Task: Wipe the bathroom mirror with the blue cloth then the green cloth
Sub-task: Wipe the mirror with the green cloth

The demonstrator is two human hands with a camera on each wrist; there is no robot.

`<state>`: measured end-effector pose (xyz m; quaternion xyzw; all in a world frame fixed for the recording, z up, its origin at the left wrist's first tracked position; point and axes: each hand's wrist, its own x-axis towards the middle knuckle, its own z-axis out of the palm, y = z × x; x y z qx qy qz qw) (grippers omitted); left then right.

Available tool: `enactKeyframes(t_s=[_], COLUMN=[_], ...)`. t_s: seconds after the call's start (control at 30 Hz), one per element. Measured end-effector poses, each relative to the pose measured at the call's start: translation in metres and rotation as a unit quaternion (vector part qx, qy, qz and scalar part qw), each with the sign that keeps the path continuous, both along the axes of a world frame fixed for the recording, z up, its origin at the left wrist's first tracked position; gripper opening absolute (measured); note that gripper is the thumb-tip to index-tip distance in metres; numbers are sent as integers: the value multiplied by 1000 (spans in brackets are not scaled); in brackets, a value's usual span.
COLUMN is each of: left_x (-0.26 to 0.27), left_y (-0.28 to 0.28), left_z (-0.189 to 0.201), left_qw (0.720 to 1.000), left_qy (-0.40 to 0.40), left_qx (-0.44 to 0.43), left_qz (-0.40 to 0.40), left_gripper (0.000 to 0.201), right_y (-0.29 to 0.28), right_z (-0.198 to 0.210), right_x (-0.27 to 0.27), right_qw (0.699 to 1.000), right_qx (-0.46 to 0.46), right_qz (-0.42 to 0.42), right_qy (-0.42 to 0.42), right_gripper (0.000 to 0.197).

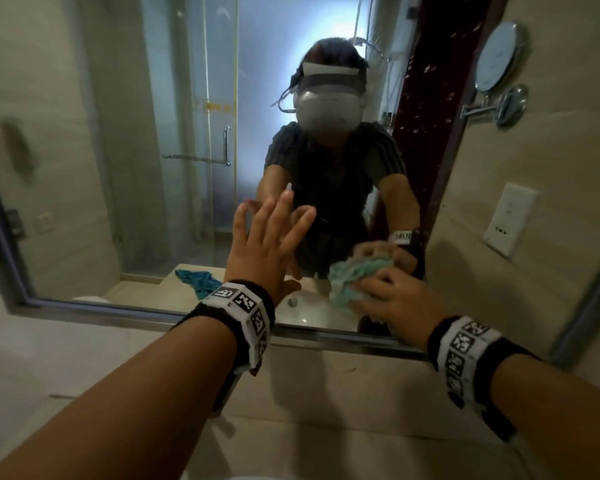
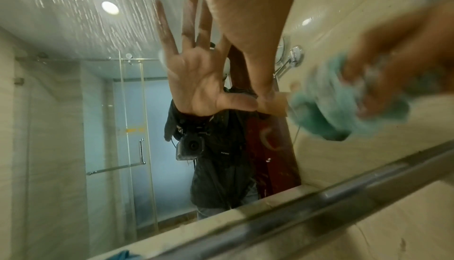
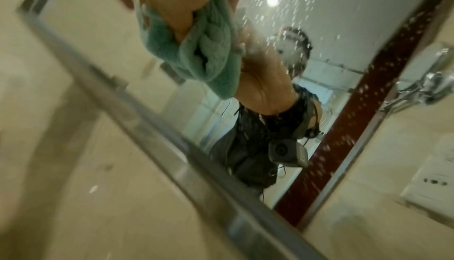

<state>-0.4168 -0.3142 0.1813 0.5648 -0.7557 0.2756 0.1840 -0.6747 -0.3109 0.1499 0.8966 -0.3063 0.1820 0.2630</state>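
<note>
Mirror [image 1: 136,168], steel-framed on a beige tiled wall, takes both hands: the left hand [image 1: 267,244] spread flat on the glass, the right hand [image 1: 395,292] bunching the green cloth [image 1: 347,278] against its lower right corner. Only the head view catches the blue cloth [image 1: 196,280], reflected on the counter. Wrist views show droplet streaks.

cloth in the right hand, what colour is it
Pale green, a fluffy bunched cloth gripped in the right hand. The right wrist view shows it best.
</note>
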Motion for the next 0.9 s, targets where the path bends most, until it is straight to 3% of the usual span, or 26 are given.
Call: enactKeyframes(t_s=[0.07, 0.1, 0.17, 0.27, 0.37, 0.5, 0.6, 0.77, 0.83, 0.9], left_x=[6, 7, 7, 2, -8, -15, -14, -15, -17, -17], left_y=[2, 1, 0, -4, -5, -10, -17, -18, -15, -9], left_z=[21, 35, 68, 126, 190, 243, 243, 238, 242, 249], left_qw=[1000, 999, 998, 996, 994, 995, 996, 996, 996, 996], left_qy=[-21, -25, -29, -23, 3, 47, 73, 81, 78, 78], left_qx=[-8, -16, -47, -85, -111, -82, -38, -38, -29, -40], left_qz=[11, 15, 14, 3, -9, -28, -19, -17, -3, 0], left_gripper=[119, 118, 122, 128, 133, 138, 144, 139, 131, 120], right_y=[7, 12, 22, 15, 10, -2, -3, 4, 8, 8], right_z=[-5, 2, 38, 119, 207, 286, 271, 197, 207, 240], right_x=[-3, 3, 21, 31, 34, 35, 46, 53, 48, 42], right_qw=[986, 983, 994, 997, 981, 936, 940, 981, 987, 986], right_qx=[71, 61, 59, -67, -138, -153, -166, -177, -158, -153], right_qz=[-32, -62, -63, -45, -36, -63, -81, -45, -37, -58], right_qy=[150, 165, 75, -8, -130, -309, -286, -59, -11, -18], right_gripper=[21, 26, 40, 45, 30, 40, 41, 44, 46, 44])
